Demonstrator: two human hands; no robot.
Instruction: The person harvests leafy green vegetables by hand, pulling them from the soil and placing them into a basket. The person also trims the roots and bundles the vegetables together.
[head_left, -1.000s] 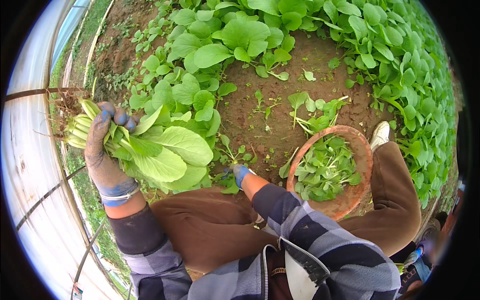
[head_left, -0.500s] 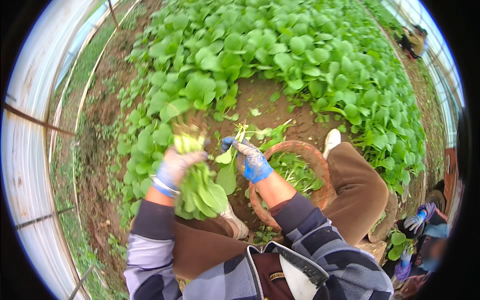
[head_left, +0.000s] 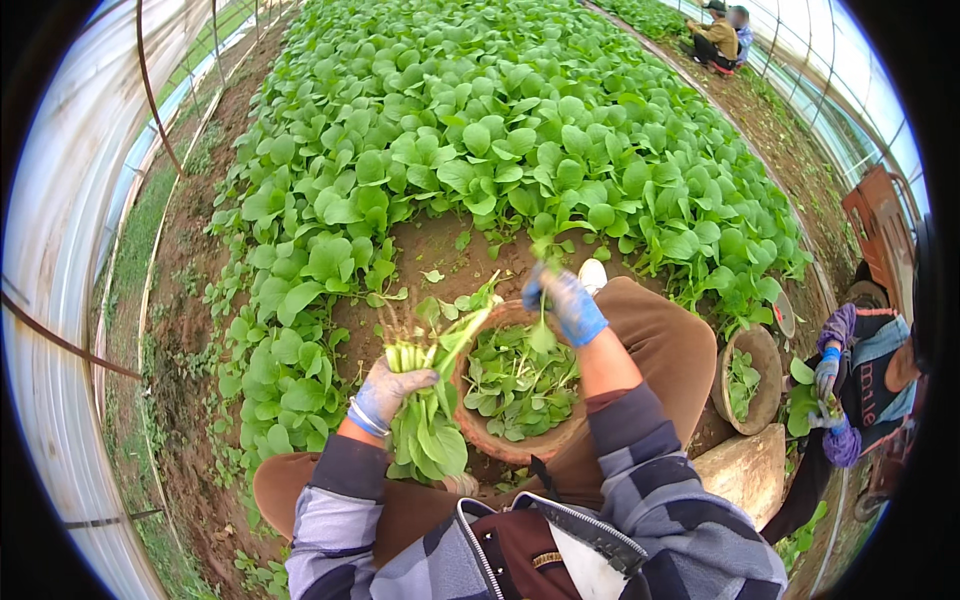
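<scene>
My left hand [head_left: 392,391], in a dirty blue-and-white glove, is closed around a bunch of leafy greens [head_left: 428,436]. The pale stems and thin roots point up, and the broad leaves hang below the fist. One longer plant in that bunch slants up toward a round reddish-brown tub [head_left: 506,451]. Loose green leaves [head_left: 520,385] fill the tub between my legs. Over its far right rim is my gloved right hand [head_left: 572,308], slightly blurred, with the fingers pinched together. A green leaf [head_left: 543,336] hangs from them; blurred greenery shows just beyond the fingertips.
A dense bed of leafy plants [head_left: 480,140] spreads ahead, with bare soil [head_left: 425,255] at its near edge. Right of my knee stand a second tub [head_left: 768,400] and a pale board [head_left: 742,470]. A co-worker's gloved hand [head_left: 828,370] holds greens. Two people sit far right.
My right hand has moved right, away from the bunch, to above the tub's far right side. My left hand has come right and lower with its bunch. The view has shifted.
</scene>
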